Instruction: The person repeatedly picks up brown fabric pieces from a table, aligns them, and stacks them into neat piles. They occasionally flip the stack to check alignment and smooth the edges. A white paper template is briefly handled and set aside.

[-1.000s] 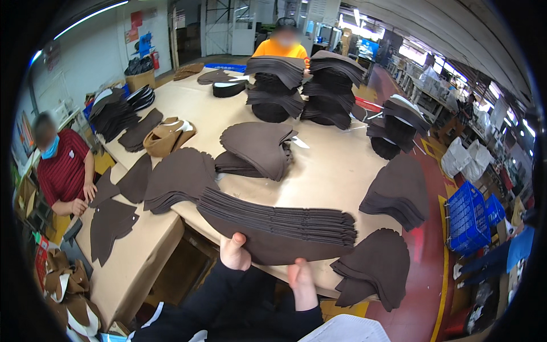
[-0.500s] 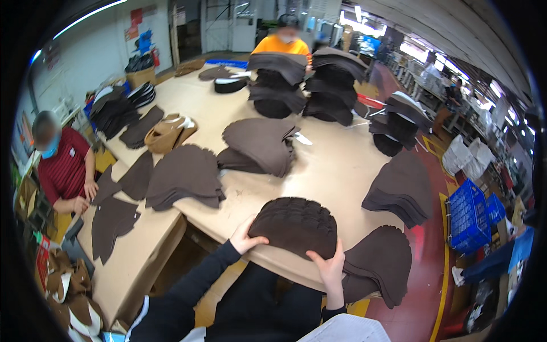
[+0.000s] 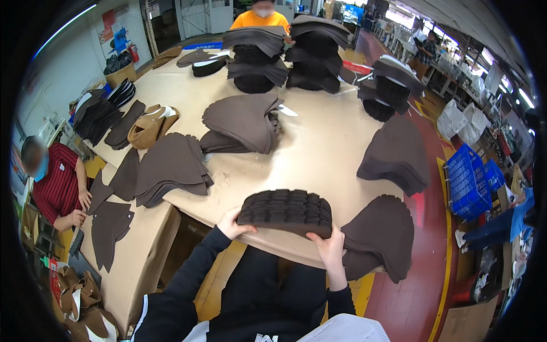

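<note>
Between my two hands is a thick stack of dark brown cut pieces (image 3: 285, 211), probably fabric or leather, at the table's front edge. Its notched, layered edge faces up and away from me. My left hand (image 3: 232, 224) grips its left end, thumb along the near side. On the right end, my right hand (image 3: 328, 246) holds it the same way, thumb pressed on the near face. Just right of my right hand lies a fanned pile of similar brown pieces (image 3: 383, 233), partly over the table edge.
More brown piles lie on the tan table (image 3: 307, 154), including a folded pile (image 3: 239, 122) and a right-hand pile (image 3: 396, 154). Tall stacks (image 3: 316, 54) stand at the back before a person in orange (image 3: 261, 20). A person in a striped shirt (image 3: 60, 176) handles pieces at left. Blue crates (image 3: 467, 179) stand right.
The stack has tilted in my hands, so its layered edge shows more and its broad face less. My view has shifted slightly; both hands keep their hold.
</note>
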Demonstrator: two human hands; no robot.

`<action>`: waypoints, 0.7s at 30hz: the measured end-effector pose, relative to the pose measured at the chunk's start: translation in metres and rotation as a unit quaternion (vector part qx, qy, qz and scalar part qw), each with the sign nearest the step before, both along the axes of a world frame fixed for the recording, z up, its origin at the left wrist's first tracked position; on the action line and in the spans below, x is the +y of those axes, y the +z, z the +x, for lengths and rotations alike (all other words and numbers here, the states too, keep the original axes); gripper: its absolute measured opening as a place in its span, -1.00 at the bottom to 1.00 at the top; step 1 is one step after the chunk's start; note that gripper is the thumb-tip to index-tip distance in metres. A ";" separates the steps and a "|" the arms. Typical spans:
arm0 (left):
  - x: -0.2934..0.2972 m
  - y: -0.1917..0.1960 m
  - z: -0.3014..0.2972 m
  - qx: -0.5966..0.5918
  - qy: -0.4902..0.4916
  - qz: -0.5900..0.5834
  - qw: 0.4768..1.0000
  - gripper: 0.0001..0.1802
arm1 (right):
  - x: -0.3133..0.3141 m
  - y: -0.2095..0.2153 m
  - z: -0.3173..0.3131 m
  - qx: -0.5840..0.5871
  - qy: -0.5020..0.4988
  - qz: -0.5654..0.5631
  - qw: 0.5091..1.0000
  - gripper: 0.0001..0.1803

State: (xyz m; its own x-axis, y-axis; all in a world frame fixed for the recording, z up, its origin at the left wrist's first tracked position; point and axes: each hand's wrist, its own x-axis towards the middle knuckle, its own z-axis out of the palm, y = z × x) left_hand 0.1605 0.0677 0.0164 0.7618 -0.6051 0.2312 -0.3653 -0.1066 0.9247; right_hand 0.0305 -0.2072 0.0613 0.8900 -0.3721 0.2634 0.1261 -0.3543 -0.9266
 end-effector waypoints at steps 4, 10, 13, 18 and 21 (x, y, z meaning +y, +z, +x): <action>0.002 -0.005 0.001 0.128 0.039 0.028 0.991 -0.46 | 0.000 -0.006 -0.009 0.024 -0.032 -0.046 0.998 -0.49; -0.006 0.019 -0.001 0.071 0.036 0.071 0.994 -0.47 | 0.000 0.002 -0.006 0.012 -0.052 -0.004 0.999 -0.49; -0.010 0.033 -0.009 0.150 0.034 -0.024 0.988 -0.48 | -0.002 0.009 -0.008 -0.008 -0.049 0.050 0.998 -0.52; -0.020 0.035 -0.009 0.370 0.089 0.057 0.923 -0.45 | -0.011 0.004 0.000 0.205 -0.050 -0.108 0.972 -0.44; -0.020 0.032 -0.002 0.373 0.133 0.103 0.912 -0.37 | -0.019 -0.005 0.003 0.245 -0.010 -0.017 0.969 -0.40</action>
State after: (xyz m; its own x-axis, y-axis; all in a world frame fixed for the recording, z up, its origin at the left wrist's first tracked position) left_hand 0.1581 0.0472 0.0486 0.7868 -0.3479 -0.5098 0.4224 -0.2988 0.8558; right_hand 0.0332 -0.2266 0.0566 0.9041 -0.3892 -0.1764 -0.3332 -0.3835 -0.8613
